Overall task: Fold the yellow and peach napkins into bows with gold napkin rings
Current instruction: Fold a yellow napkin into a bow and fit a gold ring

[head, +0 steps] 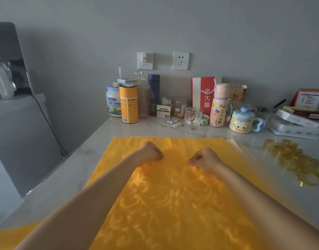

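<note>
While both forearms stretch in from 6 o'clock over a pale table (74,168), a yellow napkin (173,204) with a scroll pattern lies spread flat beneath them. The left hand (151,152) and the right hand (207,160) rest on the cloth's far half, near each other, fingers curled tight with tips down at the fabric; whether they pinch it cannot be told. A peach napkin (234,144) peeks out from under the yellow one at 2 o'clock. Gold napkin rings (290,159) sit heaped at 3 o'clock. At 12 o'clock, a milk powder tub (113,101), an orange canister (129,103), a glass (193,117), a pink bottle (220,107) and a cartoon mug (242,121) line the wall (173,24).
</note>
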A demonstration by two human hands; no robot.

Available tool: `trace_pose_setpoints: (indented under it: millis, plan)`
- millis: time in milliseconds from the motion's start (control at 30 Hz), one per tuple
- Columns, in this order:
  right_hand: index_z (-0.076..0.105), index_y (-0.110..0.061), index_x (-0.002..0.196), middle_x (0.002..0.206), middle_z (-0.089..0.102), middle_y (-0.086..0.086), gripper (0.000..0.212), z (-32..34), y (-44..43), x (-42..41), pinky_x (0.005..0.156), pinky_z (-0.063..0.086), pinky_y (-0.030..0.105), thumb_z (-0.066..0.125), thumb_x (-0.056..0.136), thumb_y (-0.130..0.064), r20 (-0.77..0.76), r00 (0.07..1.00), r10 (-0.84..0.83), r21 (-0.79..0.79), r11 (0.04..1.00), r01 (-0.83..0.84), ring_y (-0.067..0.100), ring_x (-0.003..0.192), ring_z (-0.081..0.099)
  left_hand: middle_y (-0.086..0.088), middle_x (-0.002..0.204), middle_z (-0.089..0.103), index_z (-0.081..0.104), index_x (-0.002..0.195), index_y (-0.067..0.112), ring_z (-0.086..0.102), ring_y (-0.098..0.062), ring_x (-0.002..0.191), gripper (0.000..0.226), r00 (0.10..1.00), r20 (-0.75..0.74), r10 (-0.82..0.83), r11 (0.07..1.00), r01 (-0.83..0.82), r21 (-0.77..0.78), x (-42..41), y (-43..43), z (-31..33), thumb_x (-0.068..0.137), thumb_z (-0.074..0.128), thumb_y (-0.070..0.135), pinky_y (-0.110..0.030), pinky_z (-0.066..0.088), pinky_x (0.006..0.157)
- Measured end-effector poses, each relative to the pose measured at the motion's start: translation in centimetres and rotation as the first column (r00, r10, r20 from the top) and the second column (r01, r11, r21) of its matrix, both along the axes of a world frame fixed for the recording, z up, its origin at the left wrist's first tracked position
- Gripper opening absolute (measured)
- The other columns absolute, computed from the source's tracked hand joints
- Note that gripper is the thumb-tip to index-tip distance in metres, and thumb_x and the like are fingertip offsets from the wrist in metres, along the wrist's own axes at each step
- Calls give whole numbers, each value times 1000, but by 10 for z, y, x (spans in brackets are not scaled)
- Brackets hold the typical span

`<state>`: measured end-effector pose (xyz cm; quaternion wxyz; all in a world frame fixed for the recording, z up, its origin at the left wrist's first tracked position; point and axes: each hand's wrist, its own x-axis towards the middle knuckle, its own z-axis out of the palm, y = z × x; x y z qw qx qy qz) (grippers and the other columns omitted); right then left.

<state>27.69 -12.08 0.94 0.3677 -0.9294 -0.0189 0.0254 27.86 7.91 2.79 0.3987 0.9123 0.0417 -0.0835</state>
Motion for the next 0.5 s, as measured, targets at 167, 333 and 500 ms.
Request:
trace_pose_setpoints:
  millis: [167,333,500]
  plan:
    - [67,-15,85,77,62,-2,10,-1,2,4,53,40,24,66,86,-26,11,1000,17,53,998,-17,13,65,55,-6,112,62,67,112,11,52,-16,86,25,998,60,-9,1000,9,-10,5,2,-5,89,62,20,-21,40,56]
    - [66,-15,96,86,60,1,13,-1,3,5,55,40,23,68,84,-16,-3,998,58,16,998,-58,13,67,55,-9,113,63,66,110,7,55,-17,88,23,988,141,-60,997,53,53,9,2,-12,88,62,11,-28,49,75]
    - [61,-20,85,89,59,-4,14,6,-2,-10,71,41,22,62,84,-5,111,978,174,-33,985,-172,14,85,55,-6,102,60,64,99,10,51,-15,88,18,939,280,-198,971,149,185,-5,8,-15,86,55,2,-24,42,73]
